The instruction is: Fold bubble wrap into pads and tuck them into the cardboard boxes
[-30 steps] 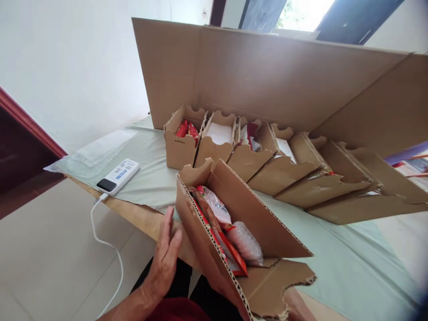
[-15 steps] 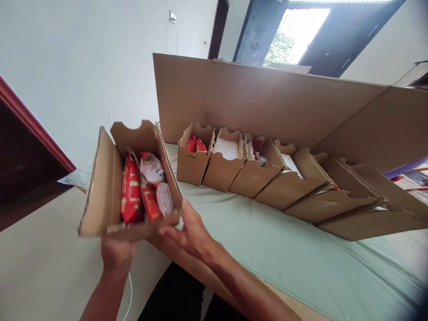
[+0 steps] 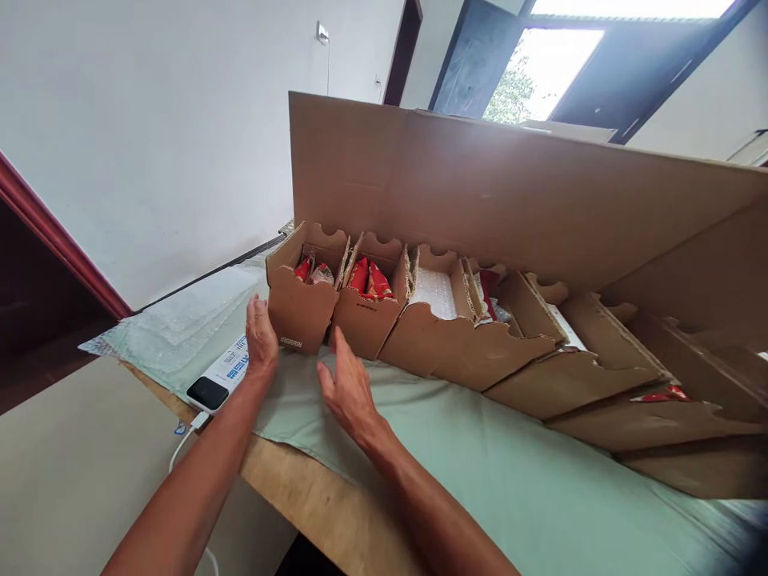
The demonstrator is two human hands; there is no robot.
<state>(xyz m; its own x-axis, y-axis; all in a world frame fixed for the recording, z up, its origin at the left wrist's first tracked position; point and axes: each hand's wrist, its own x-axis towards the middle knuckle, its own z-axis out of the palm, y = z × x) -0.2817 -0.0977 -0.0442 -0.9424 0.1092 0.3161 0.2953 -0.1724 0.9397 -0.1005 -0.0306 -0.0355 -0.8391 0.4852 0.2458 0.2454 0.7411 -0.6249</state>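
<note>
A small open cardboard box [image 3: 298, 312] with red snack packets [image 3: 303, 269] inside stands at the left end of a row of like boxes [image 3: 420, 340] on the green-covered table [image 3: 504, 472]. My left hand [image 3: 260, 342] lies flat against the box's left side, fingers straight. My right hand [image 3: 346, 390] hovers open just in front of the row, fingers spread, holding nothing. The neighbouring box [image 3: 365, 320] also holds red packets [image 3: 369, 280].
A tall cardboard sheet [image 3: 492, 184] stands behind the row. A white power bank [image 3: 221, 376] with a cable lies under my left wrist, beside bubble wrap [image 3: 180, 320] at the table's left end. The table's wooden edge [image 3: 312, 500] is near me.
The box with red packets, held up in both hands half a second ago, now stands at the left end of the row. Both hands have let go of it.
</note>
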